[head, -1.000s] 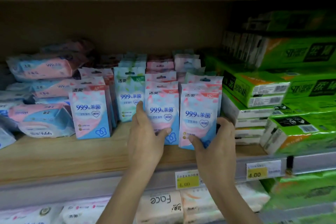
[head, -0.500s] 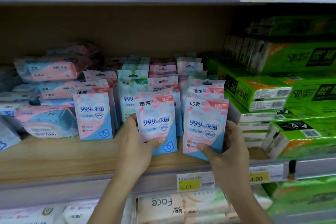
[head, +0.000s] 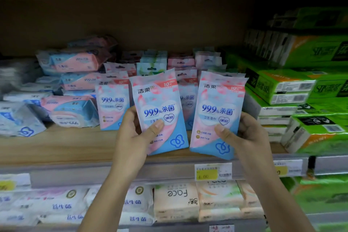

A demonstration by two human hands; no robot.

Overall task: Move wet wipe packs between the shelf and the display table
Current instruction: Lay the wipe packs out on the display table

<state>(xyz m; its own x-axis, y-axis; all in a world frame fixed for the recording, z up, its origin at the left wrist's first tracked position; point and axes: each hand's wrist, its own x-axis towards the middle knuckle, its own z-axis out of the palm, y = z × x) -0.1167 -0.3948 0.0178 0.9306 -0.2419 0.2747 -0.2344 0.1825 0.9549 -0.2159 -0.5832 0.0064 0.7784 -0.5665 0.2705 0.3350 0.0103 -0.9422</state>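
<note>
- The left hand [head: 134, 137] pinches a flat pink-and-blue plastic wet wipe pack [head: 160, 113] at frame centre, thumb on its front, fingers behind.
- The right hand [head: 248, 137] pinches a second, similar pack [head: 216, 117] just beside, right of centre.
- Both packs are held in front of the wooden shelf [head: 56, 147].

Pink-and-blue wipe packs [head: 160, 115]; green boxes [head: 278, 86]; wooden shelf [head: 56, 147].

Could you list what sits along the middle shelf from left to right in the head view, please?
Stacked flat wipe packs → standing pack → left hand's pack → right hand's pack → green tissue packs.
</note>
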